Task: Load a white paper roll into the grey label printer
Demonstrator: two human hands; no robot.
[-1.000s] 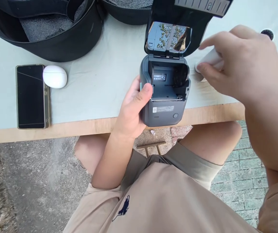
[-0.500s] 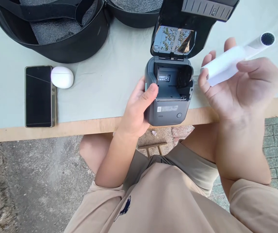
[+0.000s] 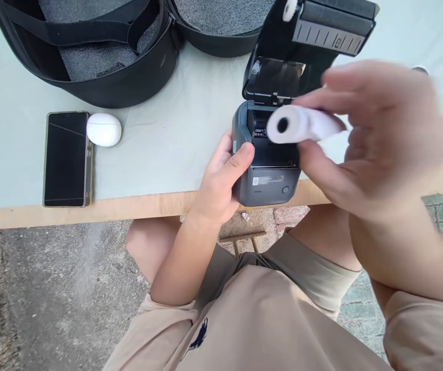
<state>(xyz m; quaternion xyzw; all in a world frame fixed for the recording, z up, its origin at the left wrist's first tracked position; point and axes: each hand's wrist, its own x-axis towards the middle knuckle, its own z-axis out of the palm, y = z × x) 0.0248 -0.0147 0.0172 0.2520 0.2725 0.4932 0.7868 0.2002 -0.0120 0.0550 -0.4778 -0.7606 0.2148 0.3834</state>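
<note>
A dark grey label printer (image 3: 269, 188) stands near the table's front edge with its lid (image 3: 283, 77) swung up and back. My left hand (image 3: 227, 178) grips the printer's left side, the thumb over its front rim. Above the right part of the open compartment, my right hand (image 3: 379, 139), blurred by motion, pinches a small white paper roll (image 3: 294, 125). One end of the roll, with a dark core hole, faces the camera. Behind that hand, the top of another round white-rimmed object (image 3: 420, 69) peeks out, mostly hidden.
A black phone (image 3: 66, 159) lies on the left of the cloth-covered table (image 3: 159, 149), a white oval case (image 3: 104, 130) touching its right edge. An open black zippered case (image 3: 128, 87) with grey foam fills the back left. The wooden table edge (image 3: 147, 205) runs across in front.
My right hand has turned over and moved left with the white roll, from beside the printer to over its compartment. My left hand still holds the printer. The view has shifted slightly.
</note>
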